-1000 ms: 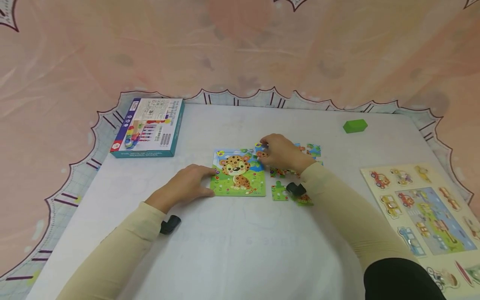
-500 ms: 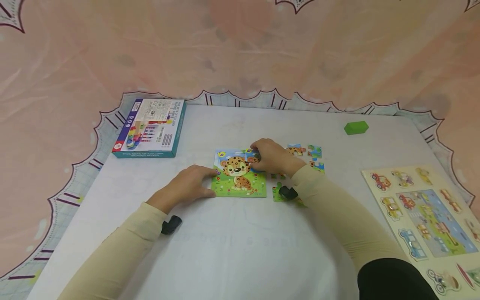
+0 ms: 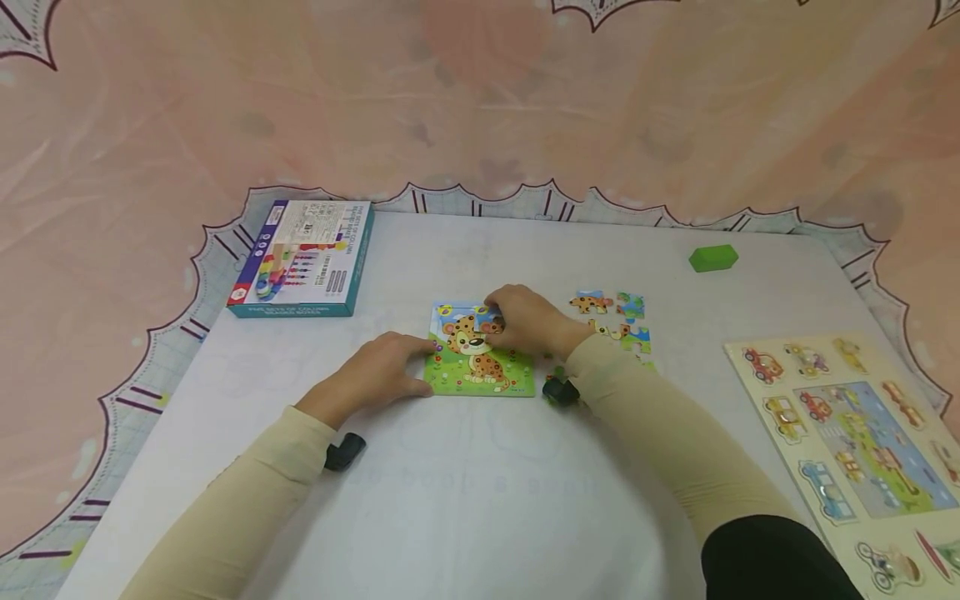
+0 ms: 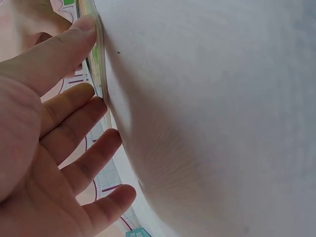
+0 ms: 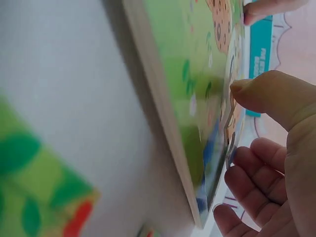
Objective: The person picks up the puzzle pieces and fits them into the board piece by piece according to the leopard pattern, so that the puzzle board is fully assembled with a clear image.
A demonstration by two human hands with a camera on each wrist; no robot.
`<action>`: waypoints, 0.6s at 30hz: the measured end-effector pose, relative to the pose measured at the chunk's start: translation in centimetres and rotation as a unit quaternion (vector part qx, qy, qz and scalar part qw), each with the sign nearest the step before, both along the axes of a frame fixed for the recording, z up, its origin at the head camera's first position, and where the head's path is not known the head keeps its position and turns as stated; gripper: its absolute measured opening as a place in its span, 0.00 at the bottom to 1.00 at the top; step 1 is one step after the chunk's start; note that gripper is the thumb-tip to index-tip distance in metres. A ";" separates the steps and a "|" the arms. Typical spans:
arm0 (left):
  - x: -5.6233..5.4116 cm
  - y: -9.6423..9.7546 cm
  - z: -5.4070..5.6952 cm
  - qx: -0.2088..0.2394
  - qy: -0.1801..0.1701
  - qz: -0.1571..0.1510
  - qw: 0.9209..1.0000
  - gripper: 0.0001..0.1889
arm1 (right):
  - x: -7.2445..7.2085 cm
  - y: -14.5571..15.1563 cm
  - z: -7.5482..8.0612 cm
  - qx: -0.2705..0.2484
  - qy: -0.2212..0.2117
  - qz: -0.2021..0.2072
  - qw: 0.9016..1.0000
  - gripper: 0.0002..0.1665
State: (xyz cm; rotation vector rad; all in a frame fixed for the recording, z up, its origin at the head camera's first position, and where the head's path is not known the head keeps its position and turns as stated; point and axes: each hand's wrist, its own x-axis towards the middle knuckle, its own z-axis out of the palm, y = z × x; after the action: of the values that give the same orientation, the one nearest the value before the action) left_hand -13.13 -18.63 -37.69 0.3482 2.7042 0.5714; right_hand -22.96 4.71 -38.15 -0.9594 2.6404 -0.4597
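Observation:
A square leopard puzzle board (image 3: 450,379) lies at the middle of the table in the head view. At its left edge rests my left hand (image 3: 371,367); in the left wrist view the thumb and nearly straight fingertips (image 4: 86,24) touch the board's side. My right hand (image 3: 532,321) is over the upper right of the board and pinches a puzzle piece (image 3: 489,322) with a leopard's ear on it. In the right wrist view the thumb (image 5: 266,94) presses the piece's near side, with the fingers behind it, low over the printed board (image 5: 168,54).
Several loose puzzle pieces (image 3: 592,302) lie right of the board, some hidden by the right sleeve. A boxed game (image 3: 307,258) sits back left, a green block (image 3: 713,258) back right. A vehicle puzzle board (image 3: 881,527) lies at the right edge.
My right hand has moved left from the loose pieces, bringing the puzzle piece over the board's upper right. My left hand has stayed at the board's left edge.

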 end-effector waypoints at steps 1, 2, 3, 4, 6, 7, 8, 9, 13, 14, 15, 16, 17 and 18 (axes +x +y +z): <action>0.0 0.0 0.0 0.000 0.000 -0.001 1.000 0.33 | 0.0 -0.1 0.0 0.001 0.000 0.001 1.000 0.38; 0.0 0.0 0.0 0.001 0.000 -0.001 1.000 0.33 | 0.0 -0.3 -0.1 0.000 -0.001 0.000 1.000 0.37; 0.0 0.0 0.0 0.002 0.000 -0.001 1.000 0.33 | 0.0 -0.4 -0.2 0.000 0.000 0.000 1.000 0.37; 0.0 0.0 0.0 0.002 0.000 -0.001 1.000 0.33 | 0.0 -0.5 -0.3 0.000 0.000 0.000 1.000 0.37; 0.0 0.0 0.1 0.002 0.001 -0.002 1.000 0.34 | 0.0 -0.8 -0.4 0.002 -0.001 -0.002 1.000 0.37; 0.0 0.0 0.1 0.001 0.001 -0.003 1.000 0.34 | 0.0 -1.0 -0.4 0.002 -0.002 -0.002 1.000 0.36; 0.0 0.0 0.1 0.002 0.002 -0.004 1.000 0.34 | 0.0 -1.1 -0.4 0.003 -0.002 -0.003 1.000 0.36; 0.0 -0.1 0.0 0.001 0.003 -0.004 1.000 0.34 | 0.0 -1.3 -0.4 0.003 -0.003 -0.003 1.000 0.36; 0.0 -0.1 0.0 0.001 0.006 -0.006 1.000 0.33 | 0.1 -1.7 -0.2 0.003 -0.005 -0.001 1.000 0.35; 0.0 -0.1 0.0 0.001 0.007 -0.006 1.000 0.33 | 0.1 -1.8 -0.2 0.003 -0.006 -0.001 1.000 0.36; 0.0 -0.1 -0.1 0.001 0.007 -0.007 1.000 0.33 | 0.1 -1.9 -0.2 0.004 -0.007 0.000 1.000 0.35; 0.0 -0.1 -0.1 0.002 0.008 -0.008 1.000 0.33 | 0.1 -2.0 -0.2 0.005 -0.008 0.000 1.000 0.35; 0.0 -0.1 -0.1 0.002 0.010 -0.008 1.000 0.33 | 0.1 -2.1 -0.2 0.006 -0.009 0.000 1.000 0.35; 0.0 -0.1 0.0 0.002 0.010 -0.009 1.000 0.33 | 0.1 -2.2 -0.3 0.008 -0.010 -0.001 1.000 0.35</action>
State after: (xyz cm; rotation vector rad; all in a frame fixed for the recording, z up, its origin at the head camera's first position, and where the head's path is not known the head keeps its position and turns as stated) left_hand -13.12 -18.71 -37.74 0.3804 2.7176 0.5711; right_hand -22.88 2.48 -38.41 -0.9442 2.6236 -0.4461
